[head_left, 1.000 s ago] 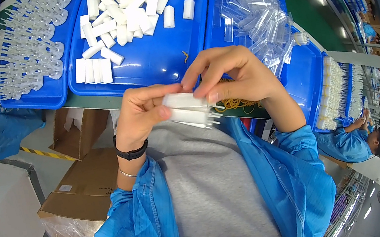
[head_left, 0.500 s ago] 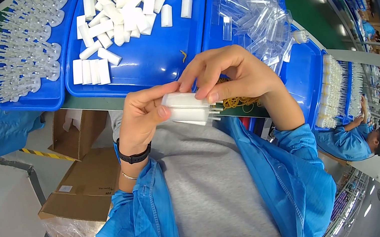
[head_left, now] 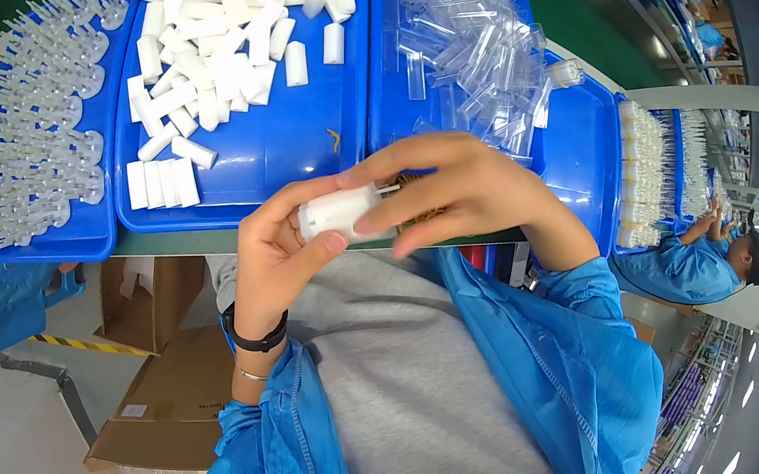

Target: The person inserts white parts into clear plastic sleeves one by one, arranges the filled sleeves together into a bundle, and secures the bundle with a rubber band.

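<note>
In the head view, the white bundle (head_left: 335,214) is held in front of the person's chest, near the front edge of the green worktop (head_left: 166,244). The left hand (head_left: 274,245) is clamped on its left end, thumb below and fingers above, a pinch that probably keeps the pieces from sliding apart while leaving the other end free. Thin white prongs jut from that free end. The right hand (head_left: 482,183) reaches over it with fingers spread, one tip at or just beside the bundle's side; blur and overlap mean I cannot tell whether it grips anything. The two hands nearly meet, likely so that one can steady while the other works.

Yellow bands (head_left: 407,183) show behind the right fingers, seemingly kept close for a short reach.

Beyond the hands, three blue trays seem to keep the kinds apart: white pronged pieces (head_left: 41,160) on the left, a pile of white blocks (head_left: 212,38) in the middle, clear plastic pieces (head_left: 471,33) on the right. Four blocks stand in a neat row (head_left: 162,183) at the middle tray's near left corner, perhaps so they can be picked up together.
</note>
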### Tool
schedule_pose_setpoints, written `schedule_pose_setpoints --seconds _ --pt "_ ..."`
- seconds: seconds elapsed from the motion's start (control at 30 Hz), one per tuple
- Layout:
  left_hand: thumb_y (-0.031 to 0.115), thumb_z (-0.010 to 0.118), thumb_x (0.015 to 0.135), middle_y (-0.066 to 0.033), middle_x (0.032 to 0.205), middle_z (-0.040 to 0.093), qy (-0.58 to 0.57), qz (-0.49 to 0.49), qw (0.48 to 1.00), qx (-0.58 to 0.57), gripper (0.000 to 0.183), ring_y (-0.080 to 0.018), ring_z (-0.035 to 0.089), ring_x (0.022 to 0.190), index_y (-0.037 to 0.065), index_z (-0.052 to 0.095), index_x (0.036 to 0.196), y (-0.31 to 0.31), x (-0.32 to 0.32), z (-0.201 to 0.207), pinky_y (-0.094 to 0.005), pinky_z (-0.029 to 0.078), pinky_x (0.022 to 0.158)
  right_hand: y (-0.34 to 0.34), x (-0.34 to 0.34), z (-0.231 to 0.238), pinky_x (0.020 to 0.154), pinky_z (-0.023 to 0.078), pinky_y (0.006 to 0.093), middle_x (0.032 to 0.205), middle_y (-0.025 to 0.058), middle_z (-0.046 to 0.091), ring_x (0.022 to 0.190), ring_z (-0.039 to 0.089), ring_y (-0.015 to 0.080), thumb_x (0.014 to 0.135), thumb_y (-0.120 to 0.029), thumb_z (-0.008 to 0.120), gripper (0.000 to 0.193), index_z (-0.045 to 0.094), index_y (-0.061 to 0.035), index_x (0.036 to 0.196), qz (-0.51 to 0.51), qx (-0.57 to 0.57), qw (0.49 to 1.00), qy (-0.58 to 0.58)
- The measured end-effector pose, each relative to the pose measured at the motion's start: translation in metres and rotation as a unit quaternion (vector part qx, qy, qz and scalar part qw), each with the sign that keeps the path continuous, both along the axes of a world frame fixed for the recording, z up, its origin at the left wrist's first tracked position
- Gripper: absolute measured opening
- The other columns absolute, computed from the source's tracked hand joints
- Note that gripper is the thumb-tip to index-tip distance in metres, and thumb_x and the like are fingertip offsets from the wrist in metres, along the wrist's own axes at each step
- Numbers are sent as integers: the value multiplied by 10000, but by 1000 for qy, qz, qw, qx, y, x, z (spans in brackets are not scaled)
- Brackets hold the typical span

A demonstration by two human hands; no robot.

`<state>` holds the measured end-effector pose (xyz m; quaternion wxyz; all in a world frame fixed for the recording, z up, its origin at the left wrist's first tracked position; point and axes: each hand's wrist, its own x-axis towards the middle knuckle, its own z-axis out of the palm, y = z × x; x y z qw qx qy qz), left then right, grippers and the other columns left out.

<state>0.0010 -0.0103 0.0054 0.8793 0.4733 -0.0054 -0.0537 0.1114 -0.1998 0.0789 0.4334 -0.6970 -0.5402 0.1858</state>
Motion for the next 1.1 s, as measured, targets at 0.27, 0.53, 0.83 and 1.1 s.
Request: schedule_pose_setpoints --seconds 0.27,0.53,0.83,1.1 --pt "-70 680 710 -105 1091 554 -52 56 997 14 433 -177 543 1032 -42 536 1117 -1 2 -4 -281 459 861 -26 48 -8 953 364 407 1099 85 570 1130 463 279 691 -178 716 490 577 -118 1157 -246 -242 857 -382" --pt "-78 671 708 -110 1086 562 -34 51 998 -26 438 -169 557 1004 -38 524 1118 2 -1 -2 -286 462 867 -29 58 -20 882 388 405 971 91 583 1020 508 270 657 -208 736 412 616 -55 1021 -228 -238 867 -375" --pt "-55 660 724 -109 1077 569 -24 42 998 -30 410 -162 557 993 -36 527 1112 3 -1 -6 -284 458 863 -25 45 -19 644 470 372 800 101 510 729 569 279 696 -195 698 251 644 -39 885 -189 -230 923 -243" --pt "-32 667 728 -114 1073 572 -20 50 998 -39 402 -165 561 990 -35 531 1106 3 -2 -7 -283 458 861 -29 40 9 648 483 360 849 86 543 733 579 272 715 -113 690 193 650 -45 891 -172 -185 918 -306"
